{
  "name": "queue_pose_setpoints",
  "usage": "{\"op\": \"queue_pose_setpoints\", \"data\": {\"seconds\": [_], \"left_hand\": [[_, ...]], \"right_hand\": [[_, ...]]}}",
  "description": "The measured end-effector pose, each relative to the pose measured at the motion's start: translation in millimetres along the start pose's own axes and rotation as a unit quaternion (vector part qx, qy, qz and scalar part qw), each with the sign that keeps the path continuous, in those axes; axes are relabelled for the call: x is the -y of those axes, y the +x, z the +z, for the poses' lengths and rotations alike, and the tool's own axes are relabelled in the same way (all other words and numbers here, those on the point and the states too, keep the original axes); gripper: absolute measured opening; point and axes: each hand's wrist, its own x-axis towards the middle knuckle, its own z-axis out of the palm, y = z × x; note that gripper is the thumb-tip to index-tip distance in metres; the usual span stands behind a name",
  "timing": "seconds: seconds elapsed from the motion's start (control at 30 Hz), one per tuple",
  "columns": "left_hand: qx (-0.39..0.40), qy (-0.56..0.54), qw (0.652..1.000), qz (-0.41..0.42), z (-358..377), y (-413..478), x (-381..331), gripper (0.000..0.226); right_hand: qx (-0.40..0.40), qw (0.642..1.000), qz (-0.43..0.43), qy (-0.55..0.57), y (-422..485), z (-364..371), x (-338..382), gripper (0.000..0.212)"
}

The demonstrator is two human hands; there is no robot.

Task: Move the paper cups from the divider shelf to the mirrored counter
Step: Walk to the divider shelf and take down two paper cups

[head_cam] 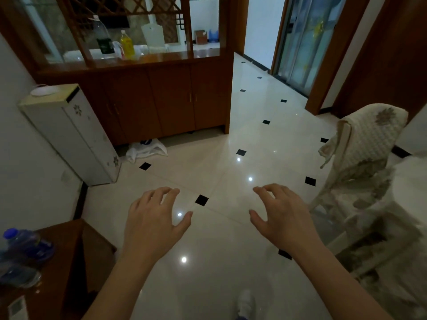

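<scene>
The wooden divider shelf (147, 63) stands across the room at the top, above brown cabinet doors. On it stand a tall clear bottle with a dark label (102, 39), a yellow bottle (127, 45) and some white items (152, 48); I cannot tell if those are paper cups. My left hand (154, 218) and my right hand (280, 213) hover over the floor in the foreground, both empty with fingers spread. Both are far from the shelf. I cannot pick out the mirrored counter.
A white narrow cabinet (76, 135) stands against the left wall, with a plastic bag (147, 150) on the floor beside it. A covered chair (365, 153) is at right. A dark wooden table (57, 262) with blue-capped bottles (23, 248) sits lower left. Glossy tiled floor (231, 158) lies between.
</scene>
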Motion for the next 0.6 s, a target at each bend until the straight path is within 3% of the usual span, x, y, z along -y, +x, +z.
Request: {"op": "queue_pose_setpoints", "data": {"seconds": [0.6], "left_hand": [[0.004, 0.029, 0.999, 0.017, 83.9, 326.8, 0.9, 0.062]], "right_hand": [[-0.015, 0.999, 0.013, 0.026, 314.3, 68.2, -95.9, 0.05]]}}
